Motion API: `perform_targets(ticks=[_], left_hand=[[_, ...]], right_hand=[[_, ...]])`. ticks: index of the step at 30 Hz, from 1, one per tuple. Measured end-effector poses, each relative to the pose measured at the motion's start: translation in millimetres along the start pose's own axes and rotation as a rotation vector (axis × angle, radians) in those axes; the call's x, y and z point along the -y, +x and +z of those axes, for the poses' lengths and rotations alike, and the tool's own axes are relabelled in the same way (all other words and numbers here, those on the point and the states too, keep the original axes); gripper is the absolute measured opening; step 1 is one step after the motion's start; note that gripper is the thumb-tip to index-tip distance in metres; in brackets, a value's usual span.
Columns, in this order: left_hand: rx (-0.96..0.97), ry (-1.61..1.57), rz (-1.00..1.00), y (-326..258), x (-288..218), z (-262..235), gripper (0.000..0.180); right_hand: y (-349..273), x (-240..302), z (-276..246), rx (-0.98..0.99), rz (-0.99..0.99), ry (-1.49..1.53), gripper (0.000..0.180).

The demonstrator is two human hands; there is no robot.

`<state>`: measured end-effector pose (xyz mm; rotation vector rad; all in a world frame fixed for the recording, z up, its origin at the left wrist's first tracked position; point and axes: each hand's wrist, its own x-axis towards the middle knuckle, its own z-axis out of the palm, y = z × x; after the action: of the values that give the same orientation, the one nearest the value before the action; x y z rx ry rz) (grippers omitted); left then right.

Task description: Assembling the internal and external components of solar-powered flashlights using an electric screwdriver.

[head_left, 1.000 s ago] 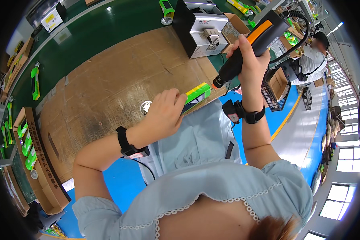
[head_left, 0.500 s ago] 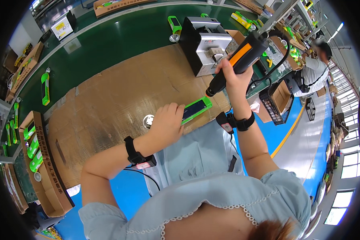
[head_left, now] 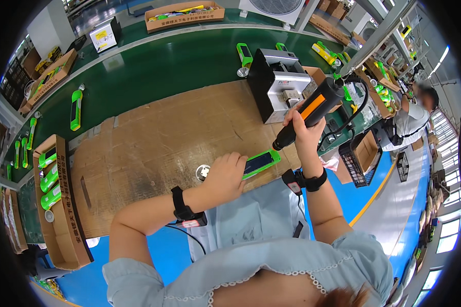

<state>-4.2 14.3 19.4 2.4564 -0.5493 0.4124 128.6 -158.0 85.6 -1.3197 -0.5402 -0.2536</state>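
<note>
My left hand is closed over a green flashlight with a long dark panel, pressing it to the cardboard sheet. A round silver-white end shows on the other side of that hand; my fingers hide the middle. In my right hand is a black and orange electric screwdriver, held tilted. Its tip points down at the flashlight's right end, at or just above it; whether they touch I cannot tell.
A black and silver machine stands behind the screwdriver. At left, a long cardboard box holds several green flashlights. Another flashlight lies on the green bench. A black crate and a person are at right.
The whole view has shifted, so the bench sits lower in the picture. Both hands, the flashlight and the screwdriver keep nearly the same places relative to one another.
</note>
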Motion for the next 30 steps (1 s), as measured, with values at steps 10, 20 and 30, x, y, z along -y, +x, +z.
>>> perform_targets(ticks=[10, 20, 30], left_hand=[[0.030, 0.031, -0.128, 2, 3, -7, 0.043], [-0.065, 0.099, -0.058, 9, 8, -3, 0.037], [-0.114, -0.030, -0.100, 9, 17, -2, 0.040]], right_hand=[[55, 38, -17, -0.269, -0.379, 0.051, 0.030], [114, 21, -25, -0.323, -0.285, -0.082, 0.028], [98, 19, -23, 0.070, -0.150, -0.144, 0.021]])
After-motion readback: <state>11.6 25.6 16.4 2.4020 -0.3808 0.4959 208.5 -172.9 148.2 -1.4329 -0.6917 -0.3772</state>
